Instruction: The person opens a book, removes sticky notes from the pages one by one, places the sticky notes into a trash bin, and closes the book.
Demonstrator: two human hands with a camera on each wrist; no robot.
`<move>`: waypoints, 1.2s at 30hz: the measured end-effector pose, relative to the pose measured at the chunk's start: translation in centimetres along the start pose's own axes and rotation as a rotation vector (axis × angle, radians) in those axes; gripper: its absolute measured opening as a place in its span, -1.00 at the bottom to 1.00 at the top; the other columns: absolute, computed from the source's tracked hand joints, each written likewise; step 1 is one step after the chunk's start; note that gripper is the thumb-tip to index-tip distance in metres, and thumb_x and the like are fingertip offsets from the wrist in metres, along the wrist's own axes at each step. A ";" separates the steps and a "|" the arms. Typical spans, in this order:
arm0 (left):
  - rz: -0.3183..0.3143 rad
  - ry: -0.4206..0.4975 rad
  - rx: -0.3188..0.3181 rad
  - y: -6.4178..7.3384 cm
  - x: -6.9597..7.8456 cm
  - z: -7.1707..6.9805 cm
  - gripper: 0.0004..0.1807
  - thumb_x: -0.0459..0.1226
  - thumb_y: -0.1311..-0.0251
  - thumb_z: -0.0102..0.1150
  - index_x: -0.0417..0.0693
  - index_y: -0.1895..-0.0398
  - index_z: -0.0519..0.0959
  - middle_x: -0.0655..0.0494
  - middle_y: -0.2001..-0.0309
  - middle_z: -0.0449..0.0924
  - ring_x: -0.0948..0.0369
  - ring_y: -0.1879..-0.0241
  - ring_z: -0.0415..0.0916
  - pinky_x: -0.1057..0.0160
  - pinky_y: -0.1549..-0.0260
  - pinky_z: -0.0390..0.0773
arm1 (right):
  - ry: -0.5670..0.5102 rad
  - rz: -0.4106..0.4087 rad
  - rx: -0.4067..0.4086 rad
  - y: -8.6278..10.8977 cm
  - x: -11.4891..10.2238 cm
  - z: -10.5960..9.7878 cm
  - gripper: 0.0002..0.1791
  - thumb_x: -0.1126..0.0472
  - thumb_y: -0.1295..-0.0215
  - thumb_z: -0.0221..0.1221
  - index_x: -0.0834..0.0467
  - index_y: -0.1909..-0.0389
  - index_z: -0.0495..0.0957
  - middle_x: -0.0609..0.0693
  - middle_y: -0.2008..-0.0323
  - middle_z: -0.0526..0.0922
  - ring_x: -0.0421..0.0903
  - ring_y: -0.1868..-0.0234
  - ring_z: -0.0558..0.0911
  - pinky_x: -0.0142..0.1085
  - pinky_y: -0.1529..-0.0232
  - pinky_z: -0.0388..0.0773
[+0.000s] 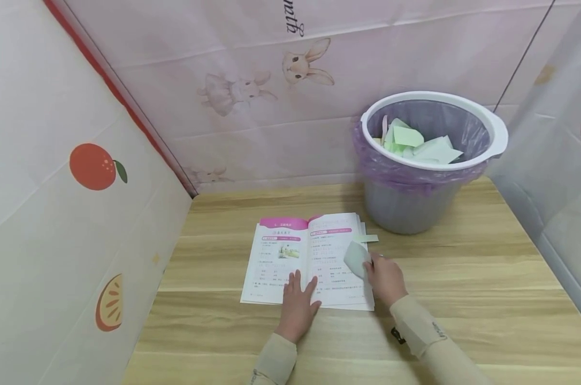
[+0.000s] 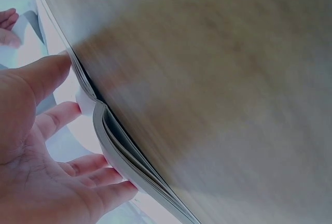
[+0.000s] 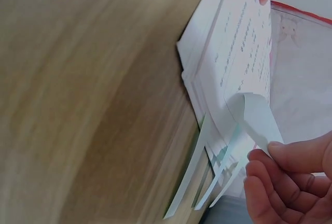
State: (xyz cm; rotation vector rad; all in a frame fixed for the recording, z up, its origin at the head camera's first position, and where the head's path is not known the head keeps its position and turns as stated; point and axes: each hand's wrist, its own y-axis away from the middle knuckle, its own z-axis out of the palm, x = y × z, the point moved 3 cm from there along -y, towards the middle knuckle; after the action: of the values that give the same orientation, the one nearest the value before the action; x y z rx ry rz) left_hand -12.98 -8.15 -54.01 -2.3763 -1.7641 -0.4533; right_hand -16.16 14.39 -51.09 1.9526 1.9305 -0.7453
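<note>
An open book (image 1: 283, 267) with pink page headers lies on the table. My left hand (image 1: 297, 305) rests on its lower middle with the fingers spread; in the left wrist view the fingertips (image 2: 122, 190) press at the book's edge. A pale green sticky note (image 1: 356, 260) is pinched between the thumb and fingers of my right hand (image 1: 387, 278), over the right page. The right wrist view shows the note (image 3: 259, 117) curling above the page. Several pale green strips (image 3: 189, 169) stick out from the book's side edge.
Behind and right of the book stands a grey bin (image 1: 406, 206) with a white rim and a purple liner, holding crumpled green and white papers (image 1: 408, 137). The wood-grain table (image 1: 213, 342) meets printed cloth walls (image 1: 151, 69) at the back and left. A small black object (image 1: 397, 336) shows beneath the right sleeve.
</note>
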 end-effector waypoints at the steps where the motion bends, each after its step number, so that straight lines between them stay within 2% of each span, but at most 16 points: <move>1: -0.001 0.001 0.001 0.0 0.0 0.0 -0.39 -0.07 -0.24 0.19 0.00 -0.35 0.38 -0.38 -0.41 0.05 -0.26 -0.41 -0.04 -0.20 -0.34 0.07 | -0.014 0.008 -0.002 0.0 0.2 0.0 -0.80 0.32 -0.24 0.22 0.44 0.26 0.55 0.27 0.48 0.63 0.07 0.55 0.57 -0.08 0.56 0.52; 6: 0.002 -0.009 0.004 0.0 0.0 0.1 -0.39 -0.07 -0.24 0.19 0.00 -0.35 0.38 -0.39 -0.41 0.06 -0.26 -0.41 -0.03 -0.20 -0.34 0.07 | -0.102 0.052 0.003 -0.1 0.9 -0.3 -0.71 0.32 -0.27 0.21 0.47 0.10 0.55 0.31 0.40 0.66 0.07 0.49 0.59 -0.06 0.46 0.57; 13: 0.000 0.004 0.000 -0.1 0.0 0.1 -0.39 -0.08 -0.23 0.20 -0.01 -0.34 0.39 -0.39 -0.41 0.05 -0.26 -0.41 -0.04 -0.20 -0.35 0.06 | -0.203 0.134 -0.034 0.1 1.5 -1.0 -0.74 0.29 -0.31 0.18 0.45 0.15 0.56 0.16 0.48 0.62 -0.06 0.53 0.51 -0.28 0.55 0.47; 16: -0.005 0.006 -0.006 -0.1 0.0 0.1 -0.39 -0.07 -0.23 0.19 -0.01 -0.34 0.39 -0.39 -0.41 0.05 -0.26 -0.41 -0.04 -0.20 -0.35 0.05 | -0.245 0.158 -0.043 0.1 1.8 -1.4 -0.75 0.29 -0.31 0.17 0.46 0.17 0.57 0.16 0.48 0.62 -0.08 0.52 0.53 -0.32 0.57 0.48; 20: -0.006 0.012 -0.003 -0.1 0.0 0.1 -0.39 -0.08 -0.23 0.20 -0.01 -0.34 0.39 -0.39 -0.41 0.05 -0.26 -0.41 -0.04 -0.20 -0.35 0.06 | -0.281 0.150 -0.033 0.2 1.9 -2.4 -0.76 0.29 -0.32 0.17 0.46 0.23 0.56 0.15 0.51 0.61 -0.10 0.56 0.51 -0.34 0.61 0.46; 23: -0.003 0.023 0.003 0.0 0.0 0.2 -0.40 -0.09 -0.22 0.21 -0.02 -0.33 0.40 -0.40 -0.40 0.06 -0.27 -0.41 -0.03 -0.20 -0.34 0.06 | -0.281 0.095 -0.006 0.2 1.5 -4.1 -0.80 0.30 -0.35 0.14 0.41 0.35 0.54 0.11 0.56 0.57 -0.13 0.60 0.46 -0.35 0.64 0.41; 26: -0.003 0.025 -0.002 0.0 0.0 0.2 -0.39 -0.09 -0.23 0.20 -0.02 -0.34 0.39 -0.40 -0.40 0.06 -0.27 -0.41 -0.04 -0.20 -0.35 0.06 | -0.263 -0.012 0.072 -0.2 0.4 -6.8 -0.86 0.39 -0.32 0.13 0.42 0.39 0.53 0.14 0.55 0.57 -0.12 0.60 0.45 -0.39 0.64 0.41; 28: 0.001 0.021 -0.001 0.0 0.1 0.1 -0.39 -0.08 -0.23 0.20 -0.02 -0.34 0.39 -0.41 -0.40 0.06 -0.28 -0.40 -0.03 -0.20 -0.34 0.06 | -0.242 -0.105 0.157 -0.5 -0.5 -9.3 -0.93 0.49 -0.26 0.14 0.46 0.36 0.54 0.19 0.50 0.59 -0.09 0.57 0.48 -0.47 0.60 0.44; 32: 0.003 0.002 -0.005 0.0 0.1 0.1 -0.39 -0.07 -0.24 0.19 -0.01 -0.35 0.38 -0.39 -0.40 0.06 -0.27 -0.41 -0.03 -0.20 -0.34 0.07 | -0.195 -0.287 0.390 -1.2 -2.8 -14.9 -0.82 0.61 -0.08 0.21 0.46 0.25 0.59 0.24 0.37 0.62 -0.10 0.42 0.53 -0.68 0.35 0.41; 36: 0.004 -0.007 -0.007 0.1 0.0 0.0 -0.39 -0.07 -0.24 0.18 -0.01 -0.35 0.38 -0.39 -0.41 0.06 -0.26 -0.41 -0.03 -0.19 -0.35 0.07 | -0.203 -0.411 0.644 -2.0 -4.9 -20.3 -0.81 0.60 -0.01 0.28 0.43 0.29 0.62 0.24 0.39 0.66 -0.36 0.33 0.50 -0.67 0.19 0.38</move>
State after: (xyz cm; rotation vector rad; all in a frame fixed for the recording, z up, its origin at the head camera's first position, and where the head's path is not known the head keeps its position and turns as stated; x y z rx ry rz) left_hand -12.93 -8.18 -54.04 -2.3888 -1.7625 -0.4522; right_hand -14.81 21.53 -31.45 1.6784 2.1577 -1.7869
